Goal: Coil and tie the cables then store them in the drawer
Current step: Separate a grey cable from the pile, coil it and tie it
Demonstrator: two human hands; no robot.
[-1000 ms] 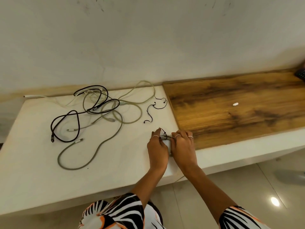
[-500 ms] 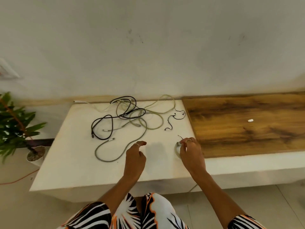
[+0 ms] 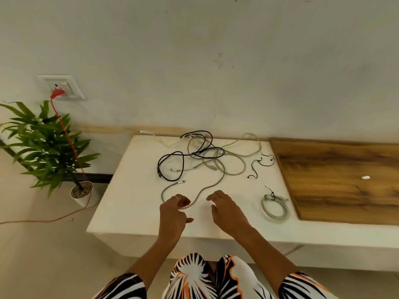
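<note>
Both hands, left point(image 3: 172, 214) and right point(image 3: 226, 210), loosely curled over the tabletop point(image 3: 129, 203), holding nothing. Grey cable point(image 3: 210, 187) just beyond the fingertips: probably light, limp, springy; best pinched near its plug point(image 3: 181, 182). Long run slanting from near-left to far-right. 1 coil point(image 3: 275, 207) tied, right.

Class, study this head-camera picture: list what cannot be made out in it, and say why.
- Drawer: none shows in the head view.
- Left hand: whether its fingers touch the grey cable is unclear; the hand covers that stretch.
- Small white object on the wooden panel: too small to identify.
- Wooden panel: cut off by the right edge.
</note>
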